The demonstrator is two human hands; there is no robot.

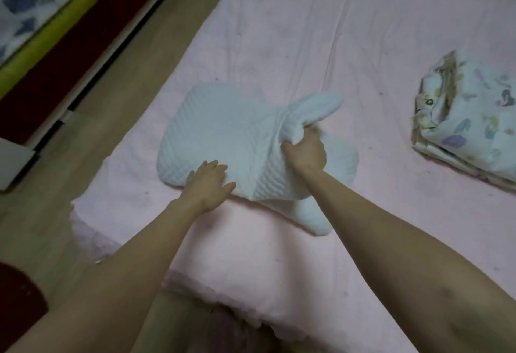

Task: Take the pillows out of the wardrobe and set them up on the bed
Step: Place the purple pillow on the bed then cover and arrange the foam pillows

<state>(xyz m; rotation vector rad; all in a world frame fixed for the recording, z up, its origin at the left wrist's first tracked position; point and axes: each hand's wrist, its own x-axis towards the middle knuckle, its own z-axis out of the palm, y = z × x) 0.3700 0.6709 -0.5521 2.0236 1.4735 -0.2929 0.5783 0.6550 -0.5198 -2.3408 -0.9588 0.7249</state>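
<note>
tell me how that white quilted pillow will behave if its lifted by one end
Probably floppy: the white quilted pillow bunches where the right hand grips it. Likely light, since one hand raises that end. It should not slide much on the pink sheet.

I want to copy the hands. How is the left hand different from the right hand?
The left hand lies flat with straight fingers on the white pillow; the right hand is curled, gripping a bunch of its cover. The left sits at the pillow's near edge, the right nearer its middle. Both are bare and touch the same pillow.
</note>
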